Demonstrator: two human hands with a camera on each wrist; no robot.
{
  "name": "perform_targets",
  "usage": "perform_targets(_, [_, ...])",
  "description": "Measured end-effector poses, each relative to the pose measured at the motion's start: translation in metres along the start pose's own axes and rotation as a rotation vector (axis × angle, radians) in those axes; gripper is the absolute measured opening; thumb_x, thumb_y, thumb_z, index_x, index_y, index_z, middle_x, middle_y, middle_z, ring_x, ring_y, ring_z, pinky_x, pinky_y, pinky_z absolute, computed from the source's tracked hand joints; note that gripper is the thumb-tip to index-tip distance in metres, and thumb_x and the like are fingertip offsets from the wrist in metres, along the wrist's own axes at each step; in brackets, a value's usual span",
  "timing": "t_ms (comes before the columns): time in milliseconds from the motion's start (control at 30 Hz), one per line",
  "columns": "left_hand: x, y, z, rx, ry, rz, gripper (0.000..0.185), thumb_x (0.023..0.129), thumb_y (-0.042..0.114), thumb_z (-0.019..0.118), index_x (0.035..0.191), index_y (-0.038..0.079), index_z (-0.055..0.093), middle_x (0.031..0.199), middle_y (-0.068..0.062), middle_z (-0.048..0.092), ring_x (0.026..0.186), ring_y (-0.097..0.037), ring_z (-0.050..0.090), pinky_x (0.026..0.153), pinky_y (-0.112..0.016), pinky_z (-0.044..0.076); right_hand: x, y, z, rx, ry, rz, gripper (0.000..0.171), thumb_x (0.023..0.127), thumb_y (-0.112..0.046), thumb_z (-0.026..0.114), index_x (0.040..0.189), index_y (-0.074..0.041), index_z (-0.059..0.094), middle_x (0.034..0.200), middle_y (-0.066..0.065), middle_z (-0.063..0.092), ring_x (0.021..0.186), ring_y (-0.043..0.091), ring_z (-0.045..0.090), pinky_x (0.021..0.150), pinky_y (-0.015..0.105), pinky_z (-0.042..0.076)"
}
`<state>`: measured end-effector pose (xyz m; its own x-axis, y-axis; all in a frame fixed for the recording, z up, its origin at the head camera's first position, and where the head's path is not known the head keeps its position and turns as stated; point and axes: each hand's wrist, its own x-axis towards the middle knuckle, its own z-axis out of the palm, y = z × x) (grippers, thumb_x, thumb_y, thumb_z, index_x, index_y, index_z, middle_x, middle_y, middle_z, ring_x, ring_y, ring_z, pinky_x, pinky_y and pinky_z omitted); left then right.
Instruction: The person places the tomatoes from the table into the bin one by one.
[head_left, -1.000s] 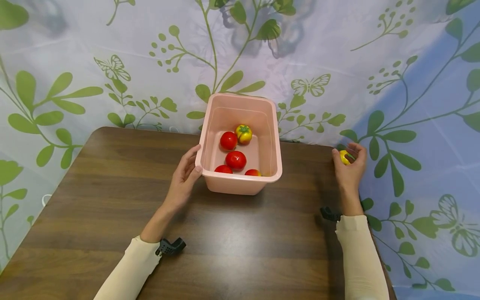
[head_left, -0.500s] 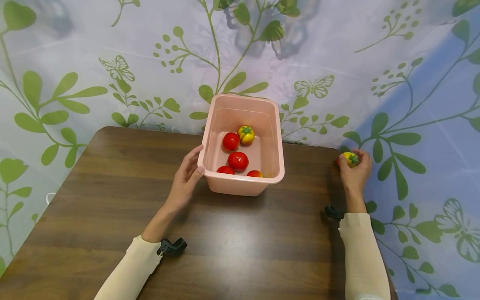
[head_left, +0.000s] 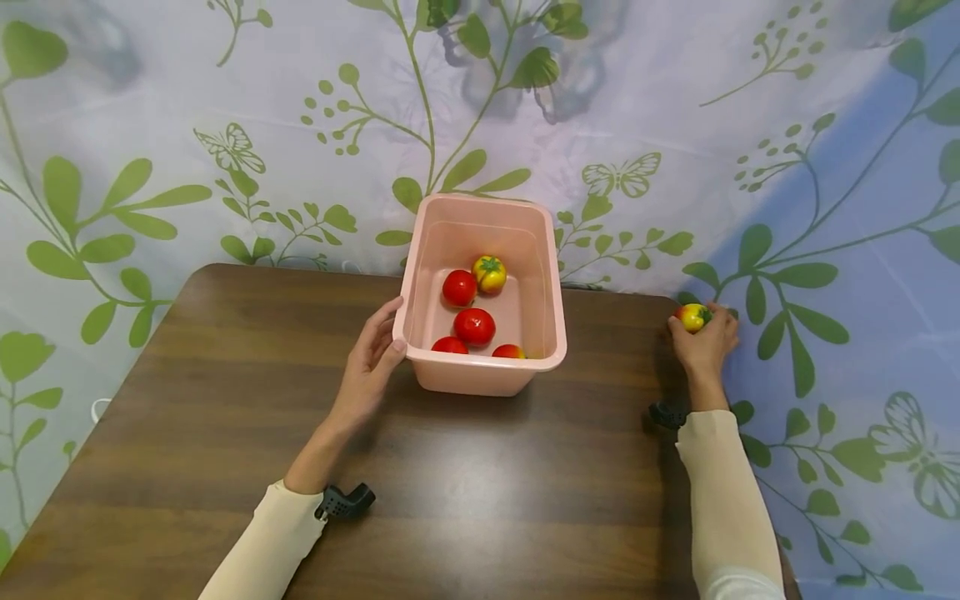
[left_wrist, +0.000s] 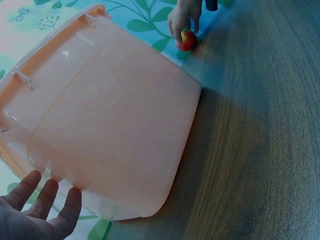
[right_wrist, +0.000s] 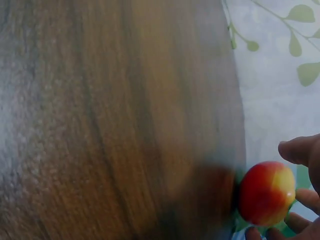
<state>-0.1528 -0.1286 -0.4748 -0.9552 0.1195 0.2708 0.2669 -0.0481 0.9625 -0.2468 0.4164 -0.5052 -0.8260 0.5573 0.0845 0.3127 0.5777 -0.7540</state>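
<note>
My left hand (head_left: 367, 358) touches the left side of a pink plastic bin (head_left: 487, 379), its thumb at the rim. In the left wrist view its fingers (left_wrist: 47, 195) lie against the bin's outer wall. At the table's far right corner my right hand (head_left: 705, 346) has its fingers around a red-and-yellow tomato (head_left: 692, 317) with a green calyx. The right wrist view shows that tomato (right_wrist: 267, 192) beside the table edge, fingertips under it and the thumb a little apart. Inside the bin lie red tomatoes (head_left: 474, 327) and a yellow one (head_left: 490, 273).
The brown wooden table (head_left: 480, 500) reaches toward me. A patterned cloth (head_left: 300, 100) with leaves and butterflies hangs behind and to the right of it. The bin stands at the table's back edge.
The tomato at the right hand has turned, showing more red and a different side of its calyx. The right fingers have shifted around it. The left hand stays at the bin.
</note>
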Motion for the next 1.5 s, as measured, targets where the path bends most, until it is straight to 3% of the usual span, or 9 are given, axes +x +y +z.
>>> perform_targets(133, [-0.001, -0.001, 0.001, -0.007, -0.005, 0.001, 0.060, 0.110, 0.010, 0.055, 0.166, 0.026, 0.041, 0.168, -0.012, 0.046, 0.149, -0.047, 0.048, 0.112, -0.019, 0.051, 0.000, 0.005, 0.000, 0.003, -0.006, 0.007, 0.075, 0.101, -0.030, 0.070, 0.163, -0.009, 0.034, 0.172, 0.023, 0.023, 0.159, 0.044, 0.018, 0.132, 0.057, 0.023])
perform_targets(400, [0.000, -0.001, 0.004, -0.009, -0.009, 0.005, 0.060, 0.110, 0.009, 0.055, 0.166, 0.024, 0.041, 0.167, -0.017, 0.045, 0.150, -0.045, 0.048, 0.112, -0.018, 0.051, -0.001, 0.012, 0.002, 0.010, 0.024, -0.021, 0.068, 0.100, -0.027, 0.072, 0.156, -0.007, 0.039, 0.160, 0.027, 0.037, 0.147, 0.043, 0.038, 0.128, 0.056, 0.031])
perform_targets(867, [-0.001, -0.002, 0.005, -0.015, -0.010, 0.005, 0.060, 0.110, 0.009, 0.054, 0.166, 0.024, 0.040, 0.167, -0.017, 0.046, 0.150, -0.052, 0.045, 0.112, -0.019, 0.052, -0.003, 0.014, 0.002, -0.029, 0.009, -0.057, 0.065, 0.099, -0.026, 0.073, 0.153, -0.005, 0.043, 0.154, 0.030, 0.041, 0.143, 0.045, 0.041, 0.125, 0.058, 0.034])
perform_targets(1167, [-0.001, -0.001, 0.003, -0.014, -0.005, 0.008, 0.060, 0.110, 0.008, 0.055, 0.166, 0.024, 0.041, 0.167, -0.016, 0.046, 0.149, -0.048, 0.048, 0.110, -0.019, 0.053, -0.016, -0.007, 0.001, -0.023, 0.008, -0.191, 0.065, 0.098, -0.028, 0.075, 0.151, -0.002, 0.048, 0.149, 0.032, 0.048, 0.139, 0.049, 0.046, 0.119, 0.062, 0.036])
perform_targets(1400, [-0.002, 0.002, 0.000, -0.009, 0.000, 0.002, 0.060, 0.110, 0.009, 0.055, 0.166, 0.024, 0.041, 0.166, -0.020, 0.047, 0.143, -0.025, 0.057, 0.107, -0.020, 0.056, -0.040, -0.041, 0.000, 0.103, 0.045, -0.311, 0.065, 0.095, -0.024, 0.080, 0.150, -0.004, 0.050, 0.145, 0.031, 0.054, 0.131, 0.047, 0.050, 0.113, 0.061, 0.038])
perform_targets(1500, [-0.001, 0.001, 0.000, -0.009, -0.003, 0.005, 0.060, 0.110, 0.009, 0.055, 0.166, 0.024, 0.040, 0.166, -0.022, 0.046, 0.142, -0.022, 0.057, 0.107, -0.020, 0.056, -0.052, -0.054, -0.003, 0.135, 0.048, -0.337, 0.067, 0.094, -0.024, 0.081, 0.150, -0.004, 0.050, 0.145, 0.029, 0.055, 0.129, 0.044, 0.052, 0.112, 0.057, 0.040])
